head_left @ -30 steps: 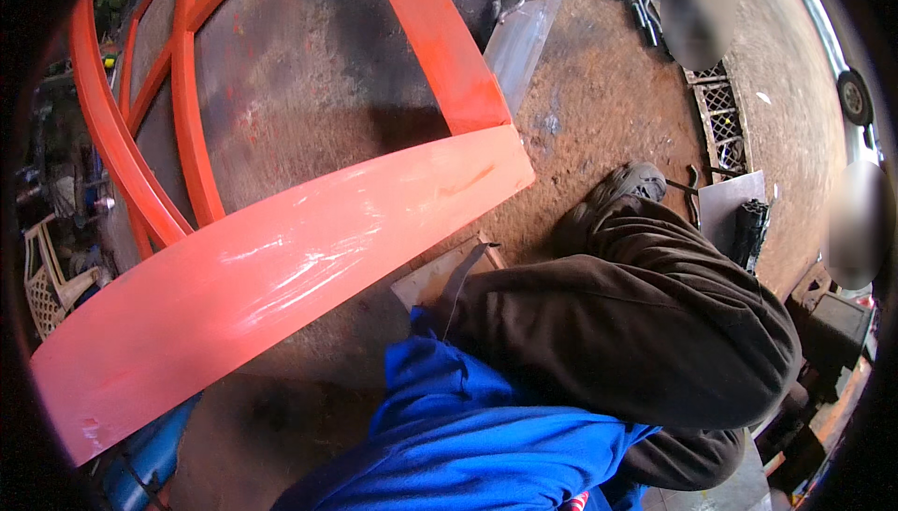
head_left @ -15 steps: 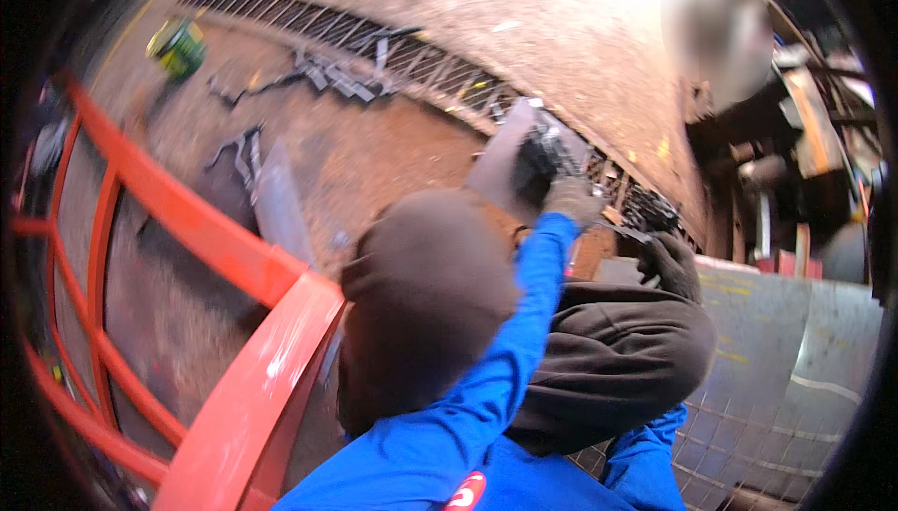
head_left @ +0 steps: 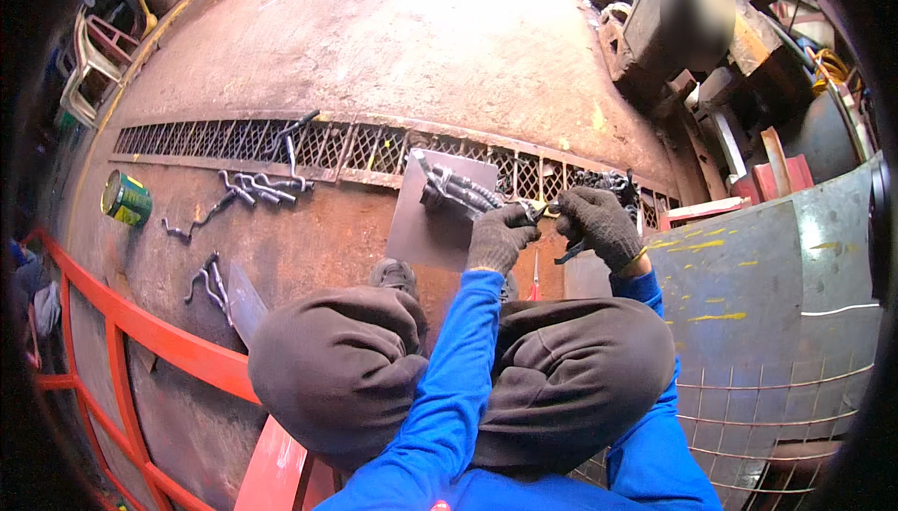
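Both my hands wear dark knitted gloves and meet above the floor in front of my bent knees. My left hand (head_left: 499, 238) is closed, thumb and fingers pinched at the right end of a bundle of grey-black hose-like pieces (head_left: 458, 189). What exactly it pinches is too small to make out. The bundle extends over a flat grey sheet (head_left: 427, 230). Close by on the right, my right hand (head_left: 603, 228) is closed, with a thin dark strip (head_left: 569, 254) sticking out below its fingers. Below the hands, a red-handled tool (head_left: 534, 290) points upward.
A metal floor grating (head_left: 369, 149) crosses ahead. Loose bent hose pieces (head_left: 267, 188) and a green can (head_left: 126, 199) lie left, beyond a red metal frame (head_left: 164, 319). Grey sheet metal (head_left: 748, 268) and wire mesh (head_left: 748, 408) are right. A blurred person (head_left: 697, 11) is upper right.
The view has swung and levelled. My right hand has come up from beside my right knee to meet my left hand, which was reaching farther out by the bundle.
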